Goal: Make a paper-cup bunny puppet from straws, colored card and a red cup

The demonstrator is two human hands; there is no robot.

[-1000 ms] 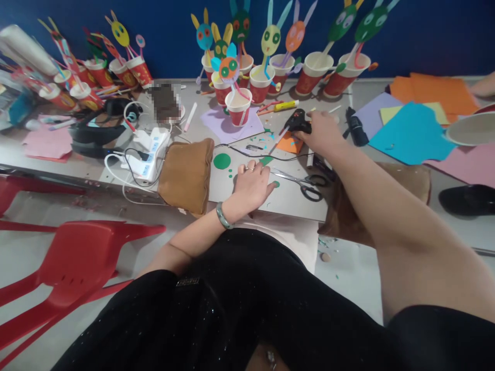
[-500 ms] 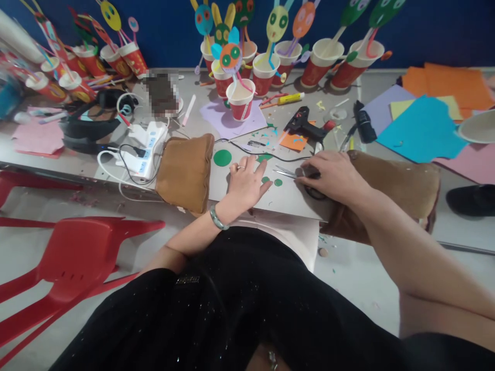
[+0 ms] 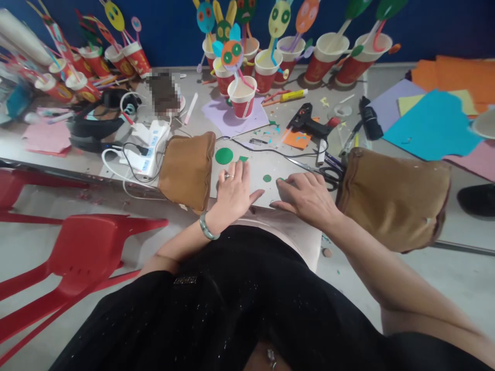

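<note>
My left hand (image 3: 234,189) lies palm down on the table, fingers stretched out, just below a large green paper circle (image 3: 224,155). A green scrap (image 3: 243,158) shows at its fingertips. My right hand (image 3: 308,197) rests palm down on the table with thumb and fingers apart; a bit of green peeks out by its index finger. Between the hands lies a small green circle (image 3: 267,178). The scissors (image 3: 330,177) lie on the table just beyond my right hand, blades pointing left, with nothing gripping them.
Brown cushions (image 3: 186,170) flank the work spot. Behind are a glue gun (image 3: 308,121) with its cable, a white power strip (image 3: 154,147), and paper cups (image 3: 243,98) with paper figures. Coloured sheets (image 3: 433,126) lie at right; a red chair (image 3: 88,247) stands at left.
My right hand has let go of the scissors and moved left and down, beside the small green circles. My left hand has shifted slightly left. The scissors now lie on the table.
</note>
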